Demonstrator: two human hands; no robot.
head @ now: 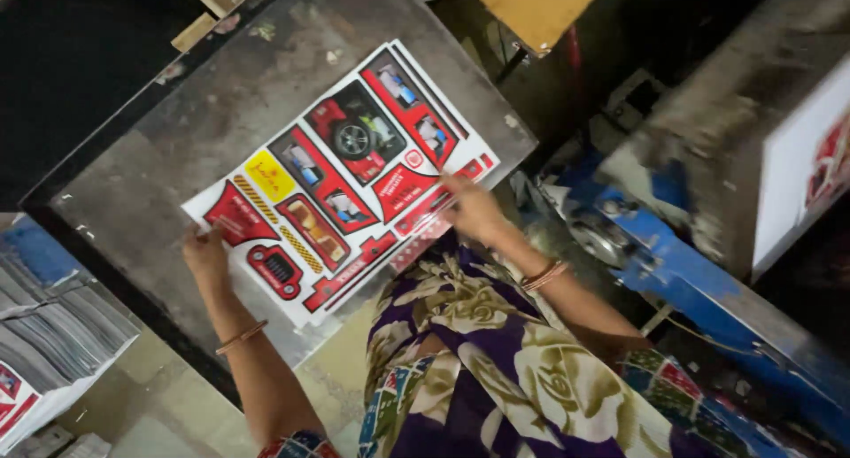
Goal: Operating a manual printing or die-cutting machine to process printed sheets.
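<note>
On grey table (177, 157): printed sheet (341, 170) (red vehicle cut-outs, white border), left hand (205, 254) and right hand (474, 210) pinching edges.

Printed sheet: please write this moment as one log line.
left hand: holds printed sheet corner | right hand: holds opposite edge | sheet: flat on metal table

A worn grey metal table (177, 157) with a dark rim is carrying the work, its top scuffed and stained. A printed sheet (341, 179) of red vehicle-themed cut-out shapes on white is lying flat on it, running slantwise from the near left edge toward the right corner and overhanging the near edge a little. A few pale scraps (261, 31) are sitting near the far edge. The rest of the tabletop is showing bare metal.
</note>
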